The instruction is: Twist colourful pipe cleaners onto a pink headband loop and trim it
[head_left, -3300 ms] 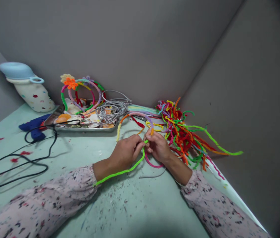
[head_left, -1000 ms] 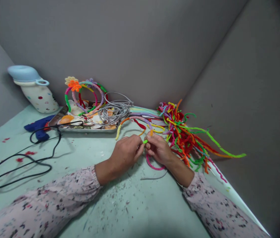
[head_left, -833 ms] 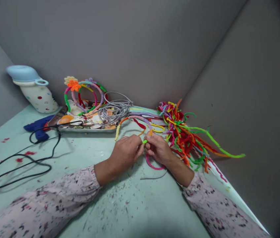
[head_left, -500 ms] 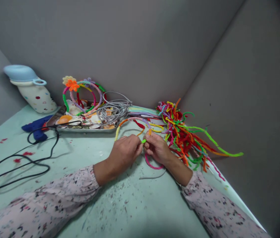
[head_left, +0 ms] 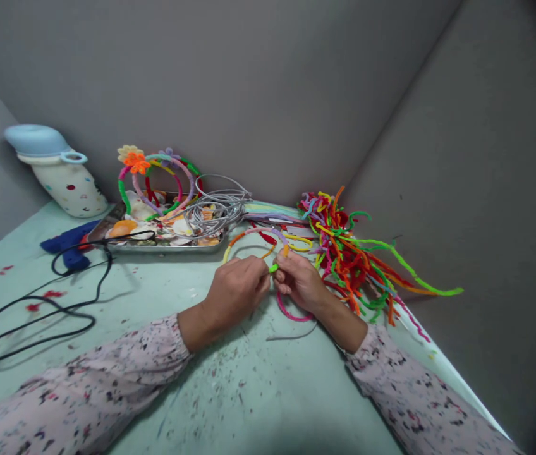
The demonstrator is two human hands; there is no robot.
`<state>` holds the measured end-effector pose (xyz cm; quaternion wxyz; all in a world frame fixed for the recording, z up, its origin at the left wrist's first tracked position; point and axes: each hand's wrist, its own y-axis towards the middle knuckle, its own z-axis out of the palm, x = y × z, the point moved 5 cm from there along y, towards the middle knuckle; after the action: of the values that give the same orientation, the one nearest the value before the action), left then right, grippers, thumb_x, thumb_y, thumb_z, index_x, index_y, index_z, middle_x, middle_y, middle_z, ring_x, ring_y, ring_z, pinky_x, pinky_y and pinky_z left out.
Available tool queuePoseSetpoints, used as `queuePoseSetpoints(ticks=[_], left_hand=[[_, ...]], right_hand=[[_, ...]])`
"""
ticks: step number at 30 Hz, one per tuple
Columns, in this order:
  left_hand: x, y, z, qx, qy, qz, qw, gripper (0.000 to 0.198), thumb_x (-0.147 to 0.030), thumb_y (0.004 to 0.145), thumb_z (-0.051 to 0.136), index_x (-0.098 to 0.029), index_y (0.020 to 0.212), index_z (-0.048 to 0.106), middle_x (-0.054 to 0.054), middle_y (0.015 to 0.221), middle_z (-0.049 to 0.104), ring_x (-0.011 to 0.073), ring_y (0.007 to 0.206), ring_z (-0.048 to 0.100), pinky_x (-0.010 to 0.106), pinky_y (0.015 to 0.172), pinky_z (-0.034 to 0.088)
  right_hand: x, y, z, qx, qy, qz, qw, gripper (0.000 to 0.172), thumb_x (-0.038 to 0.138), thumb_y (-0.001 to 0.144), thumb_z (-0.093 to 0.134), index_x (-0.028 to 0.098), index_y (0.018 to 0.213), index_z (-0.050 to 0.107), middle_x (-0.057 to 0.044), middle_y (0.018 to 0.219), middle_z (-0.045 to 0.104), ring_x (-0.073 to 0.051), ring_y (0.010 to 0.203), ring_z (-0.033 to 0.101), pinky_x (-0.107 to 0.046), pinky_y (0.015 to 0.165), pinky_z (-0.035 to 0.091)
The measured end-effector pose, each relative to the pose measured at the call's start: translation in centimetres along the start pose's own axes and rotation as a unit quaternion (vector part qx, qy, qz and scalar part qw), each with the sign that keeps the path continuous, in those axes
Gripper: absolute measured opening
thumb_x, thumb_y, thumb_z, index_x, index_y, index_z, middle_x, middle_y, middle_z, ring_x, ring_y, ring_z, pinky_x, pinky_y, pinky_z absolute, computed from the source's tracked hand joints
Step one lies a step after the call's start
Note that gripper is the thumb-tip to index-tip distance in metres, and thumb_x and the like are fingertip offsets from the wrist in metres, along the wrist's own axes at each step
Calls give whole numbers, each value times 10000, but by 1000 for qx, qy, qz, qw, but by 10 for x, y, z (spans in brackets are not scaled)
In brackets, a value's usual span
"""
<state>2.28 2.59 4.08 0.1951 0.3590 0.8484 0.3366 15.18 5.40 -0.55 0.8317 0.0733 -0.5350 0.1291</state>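
A hoop wrapped in fuzzy yellow, orange, pink and purple pipe cleaner [head_left: 253, 231] arches up between my hands over the table. My right hand [head_left: 302, 281] pinches its right side, just under an orange section. My left hand [head_left: 236, 287] is closed, with fingertips at a short bright green pipe cleaner [head_left: 274, 268] that spans the gap to my right fingertips. Most of the green piece is hidden by my fingers. Below my right hand show a pink fuzzy curve [head_left: 291, 316] and a thin grey wire end [head_left: 291, 339]; I cannot tell whether they belong to the hoop.
Behind my left hand, a metal tray [head_left: 168, 250] carries finished hoops with flowers [head_left: 136, 163] and coiled grey wire [head_left: 218, 215]. A blue glue gun [head_left: 71, 246] with black cord and a bottle [head_left: 66, 180] stand left. A tangled pipe-cleaner heap [head_left: 348, 253] lies right.
Both hands keep their hold on the hoop and green pipe cleaner, with only a slight shift of the fingers. The whole view has moved a little.
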Motion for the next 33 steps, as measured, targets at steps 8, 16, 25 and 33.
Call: queuePoseSetpoints(ticks=[8,16,25,33], left_hand=[[-2,0,-3,-13,17,9,1000,160,-162,822,548,-181,665,523,-12,587,539,131,552,464,282,569,318],[3,1,-4,-9,-26,-22,999,97,-198,868,537,-178,775,556,-7,659,567,134,607,508,268,604,369],[8,2,-9,-43,-148,-149,977,254,-280,842,591,-178,1048,482,45,884,553,160,768,535,290,700,457],[16,-8,11,5,-361,-325,874,280,-340,810,637,-179,988,493,-31,709,565,94,580,514,215,554,425]], right_hand=[[-3,-1,1,13,5,13,1000,283,393,770,698,182,746,511,61,516,547,-60,376,495,-129,330,328],[2,-1,0,0,28,0,1000,263,367,764,696,183,735,508,55,532,553,-61,378,491,-142,330,332],[17,1,-14,-133,116,-103,979,144,215,653,637,195,692,500,51,614,498,-57,452,446,-140,353,328],[22,1,-13,-117,118,-154,974,79,198,686,597,195,677,518,39,619,484,-66,474,430,-157,386,342]])
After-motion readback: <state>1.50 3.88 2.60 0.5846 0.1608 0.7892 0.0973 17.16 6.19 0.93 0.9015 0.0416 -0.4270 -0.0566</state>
